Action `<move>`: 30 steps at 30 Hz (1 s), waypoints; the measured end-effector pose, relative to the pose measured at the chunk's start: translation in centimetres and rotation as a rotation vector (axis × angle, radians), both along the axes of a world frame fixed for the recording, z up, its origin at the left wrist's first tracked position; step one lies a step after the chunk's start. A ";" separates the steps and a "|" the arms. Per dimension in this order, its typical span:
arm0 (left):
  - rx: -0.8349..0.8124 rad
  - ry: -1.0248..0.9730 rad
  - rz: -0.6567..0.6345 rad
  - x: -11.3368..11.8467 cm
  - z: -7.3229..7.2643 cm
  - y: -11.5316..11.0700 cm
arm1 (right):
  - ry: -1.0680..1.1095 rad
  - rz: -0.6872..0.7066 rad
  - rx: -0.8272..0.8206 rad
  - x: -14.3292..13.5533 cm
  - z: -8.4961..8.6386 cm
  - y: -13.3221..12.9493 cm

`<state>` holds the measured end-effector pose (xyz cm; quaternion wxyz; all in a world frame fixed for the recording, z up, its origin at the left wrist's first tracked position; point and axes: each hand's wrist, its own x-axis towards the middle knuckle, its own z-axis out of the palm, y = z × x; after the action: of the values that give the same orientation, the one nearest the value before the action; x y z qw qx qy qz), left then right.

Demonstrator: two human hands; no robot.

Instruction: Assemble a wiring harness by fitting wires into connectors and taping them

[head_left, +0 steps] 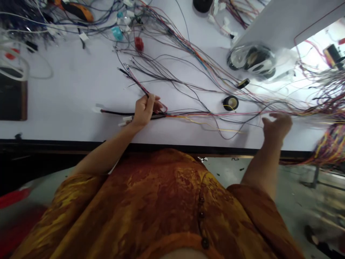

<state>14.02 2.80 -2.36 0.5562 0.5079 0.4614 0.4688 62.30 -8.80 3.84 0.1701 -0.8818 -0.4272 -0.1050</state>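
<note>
Between the thumb and fingers of my left hand [145,109] is a thin bundle of dark and red wires, the wire harness [137,82]. Its loose ends point up and to the left. Below that hand, a black-sleeved branch [114,112] runs left along the table, beside white connectors [125,121]. Red and yellow wires [188,118] lead off to the right. My right hand [277,126] is over the wires at the right, slightly blurred, its fingers apart and nothing visible in them. A roll of black tape [230,103] lies between the hands, nearer the right one.
Loose wires and connectors spread over the back of the white table [67,90]. An orange-handled tool [78,11] lies at the back left. A plastic bag of tape rolls [252,61] and a smaller roll [243,83] are at the right. Bundled wires [330,144] hang over the right front edge.
</note>
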 end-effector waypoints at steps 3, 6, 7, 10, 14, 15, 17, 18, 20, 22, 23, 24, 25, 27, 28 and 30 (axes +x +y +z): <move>0.016 0.042 -0.143 -1.1 0.4 0.3 | 0.189 0.314 0.141 -10.4 0.4 4.1; 0.062 0.147 -0.291 -1.9 0.9 0.3 | 0.705 0.932 0.029 -22.8 -0.9 7.2; 0.091 0.199 -0.314 -2.0 1.1 0.1 | 0.805 1.052 -0.038 -26.0 -1.6 7.8; 0.173 0.308 -0.246 -2.0 1.3 -0.5 | 0.898 1.143 -0.165 -31.1 -3.7 8.9; 0.168 0.218 -0.080 -1.5 0.8 -0.7 | 0.933 1.071 -0.190 -30.7 -4.7 9.3; 0.147 0.194 -0.058 -1.4 0.6 -0.6 | 0.955 1.057 -0.204 -30.4 -4.6 9.3; 0.087 0.151 -0.021 -1.4 0.4 -0.1 | 1.011 1.025 -0.243 -30.1 -4.4 9.3; 0.055 0.128 -0.011 -1.5 0.3 0.1 | 1.036 1.008 -0.258 -30.1 -4.3 9.3; 0.020 0.091 -0.031 -1.7 0.4 0.5 | 1.052 0.984 -0.259 -30.4 -4.1 9.2; 0.029 0.098 -0.122 -2.0 0.5 0.6 | 1.042 0.963 -0.220 -30.6 -4.2 9.0; 0.045 0.126 -0.176 -2.0 0.5 0.6 | 1.048 0.946 -0.196 -30.6 -4.2 8.9; 0.067 0.168 -0.221 -2.0 0.6 0.5 | 1.072 0.922 -0.181 -30.6 -4.3 8.8; 0.092 0.214 -0.250 -2.0 0.7 0.4 | 1.113 0.890 -0.176 -30.6 -4.3 8.8; 0.132 0.296 -0.273 -1.8 0.7 0.2 | 1.218 0.820 -0.179 -30.5 -4.3 8.7; 0.145 0.321 -0.272 -1.7 0.7 0.2 | 1.265 0.793 -0.184 -30.4 -4.3 8.7; 0.157 0.341 -0.266 -1.5 0.7 0.1 | 1.320 0.769 -0.186 -30.3 -4.3 8.7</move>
<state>12.56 2.95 -1.66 0.4859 0.6777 0.4400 0.3333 31.97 -0.10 -0.47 0.3393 -0.5619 -0.5205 0.5460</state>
